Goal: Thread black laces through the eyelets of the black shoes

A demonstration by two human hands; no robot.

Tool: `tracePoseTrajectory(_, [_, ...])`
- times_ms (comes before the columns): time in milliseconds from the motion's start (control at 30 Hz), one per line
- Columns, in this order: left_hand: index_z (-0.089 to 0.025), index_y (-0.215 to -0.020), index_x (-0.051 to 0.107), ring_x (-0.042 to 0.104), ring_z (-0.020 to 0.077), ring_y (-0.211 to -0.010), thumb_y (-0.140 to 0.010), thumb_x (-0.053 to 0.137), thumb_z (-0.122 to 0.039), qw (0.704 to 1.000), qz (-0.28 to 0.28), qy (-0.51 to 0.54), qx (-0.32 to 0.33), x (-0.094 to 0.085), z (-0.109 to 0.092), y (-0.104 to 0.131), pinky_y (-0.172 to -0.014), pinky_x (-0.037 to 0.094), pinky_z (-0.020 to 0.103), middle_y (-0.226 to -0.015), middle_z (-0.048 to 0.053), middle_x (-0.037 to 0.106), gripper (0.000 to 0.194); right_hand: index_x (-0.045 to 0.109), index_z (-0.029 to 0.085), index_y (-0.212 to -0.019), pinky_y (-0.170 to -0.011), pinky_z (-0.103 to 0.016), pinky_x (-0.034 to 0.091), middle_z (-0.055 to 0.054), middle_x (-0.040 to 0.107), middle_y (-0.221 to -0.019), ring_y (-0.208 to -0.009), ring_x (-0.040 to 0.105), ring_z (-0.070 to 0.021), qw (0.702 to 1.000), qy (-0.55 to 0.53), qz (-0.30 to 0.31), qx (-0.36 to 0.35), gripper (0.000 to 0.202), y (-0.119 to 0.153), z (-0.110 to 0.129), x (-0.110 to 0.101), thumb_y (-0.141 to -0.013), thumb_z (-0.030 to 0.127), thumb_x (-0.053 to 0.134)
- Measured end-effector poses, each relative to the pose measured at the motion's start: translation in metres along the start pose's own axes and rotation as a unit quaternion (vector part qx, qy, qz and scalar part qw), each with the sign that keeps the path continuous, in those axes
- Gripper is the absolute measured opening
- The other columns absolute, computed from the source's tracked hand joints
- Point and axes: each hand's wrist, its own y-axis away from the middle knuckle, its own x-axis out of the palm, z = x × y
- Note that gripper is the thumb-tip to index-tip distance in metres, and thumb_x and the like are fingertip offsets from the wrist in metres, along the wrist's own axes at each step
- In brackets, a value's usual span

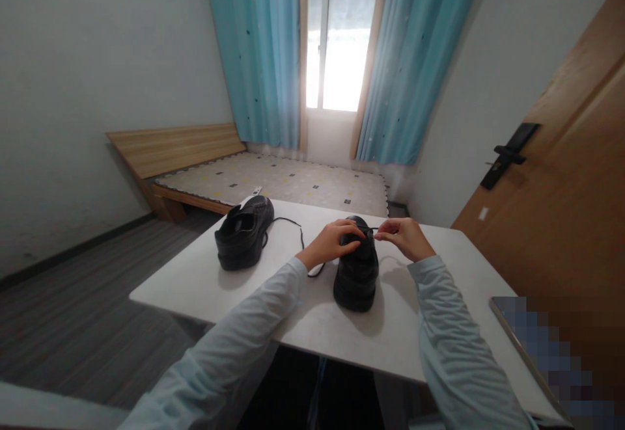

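Observation:
A black lace-up shoe stands on the white table, its heel towards me and its toe pointing away. My left hand grips it from the left, thumb and fingers bent over the lacing area. Close by on the right, my right hand pinches a black shoelace between thumb and fingers beside the eyelets. Another length of lace trails onto the table at the left of this shoe. The fingertips partly cover the eyelets and tongue.
A second black shoe sits on the table's left half, with its loose lace spread to the right. Beyond the table is a low bed. A wooden door stands at the right. A pixelated flat object lies at the table's right edge.

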Motion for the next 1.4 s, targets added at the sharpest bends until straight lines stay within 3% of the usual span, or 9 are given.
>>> tracePoseTrajectory(267, [-0.020, -0.096, 0.066, 0.053, 0.0198, -0.111, -0.077, 0.059, -0.024, 1.000, -0.003, -0.005, -0.001, 0.000, -0.001, -0.001, -0.099, 0.040, 0.036, -0.106, 0.007, 0.063, 0.020, 0.068, 0.016, -0.061, -0.055, -0.027, 0.042, -0.004, 0.067, -0.057, -0.055, 0.058, -0.0162, 1.000, 0.012, 0.017, 0.003, 0.029, -0.001, -0.001, 0.001, -0.065, 0.045, 0.067])
tracePoseTrajectory(567, [-0.019, -0.103, 0.063, 0.056, 0.0197, -0.104, -0.077, 0.059, -0.029, 0.999, -0.003, -0.039, -0.003, 0.002, -0.002, -0.003, -0.095, 0.042, 0.034, -0.107, 0.007, 0.063, 0.028, 0.069, 0.015, -0.061, -0.047, -0.025, 0.044, -0.005, 0.067, -0.054, -0.050, 0.059, -0.0152, 0.993, -0.109, 0.034, 0.035, 0.027, 0.000, 0.001, 0.006, -0.063, 0.042, 0.069])
tracePoseTrajectory(900, [-0.021, -0.096, 0.068, 0.057, 0.0183, -0.093, -0.077, 0.061, -0.033, 0.997, 0.006, -0.069, -0.023, 0.007, -0.004, -0.010, -0.088, 0.045, 0.032, -0.097, 0.006, 0.062, 0.024, 0.069, 0.016, -0.061, -0.050, -0.026, 0.044, -0.005, 0.067, -0.054, -0.051, 0.061, -0.0158, 0.996, -0.084, 0.024, 0.028, 0.027, -0.001, -0.003, 0.009, -0.065, 0.043, 0.068])
tracePoseTrajectory(1167, [-0.021, -0.088, 0.072, 0.050, 0.0216, -0.100, -0.071, 0.067, -0.030, 0.995, -0.023, -0.092, -0.043, 0.013, 0.000, -0.016, -0.094, 0.041, 0.038, -0.099, 0.007, 0.057, 0.020, 0.061, 0.017, -0.069, -0.053, -0.028, 0.047, -0.003, 0.066, -0.054, -0.053, 0.063, -0.0181, 0.988, -0.149, 0.029, 0.041, 0.032, -0.003, -0.004, 0.014, -0.060, 0.045, 0.073])
tracePoseTrajectory(1400, [-0.023, -0.086, 0.072, 0.046, 0.0235, -0.104, -0.071, 0.067, -0.034, 0.993, -0.010, -0.099, -0.069, 0.019, -0.002, -0.017, -0.095, 0.040, 0.040, -0.104, 0.006, 0.055, 0.018, 0.057, 0.018, -0.076, -0.056, -0.029, 0.048, -0.002, 0.065, -0.055, -0.055, 0.063, -0.0182, 0.989, -0.139, 0.042, 0.035, 0.032, -0.002, -0.004, 0.015, -0.063, 0.044, 0.071])
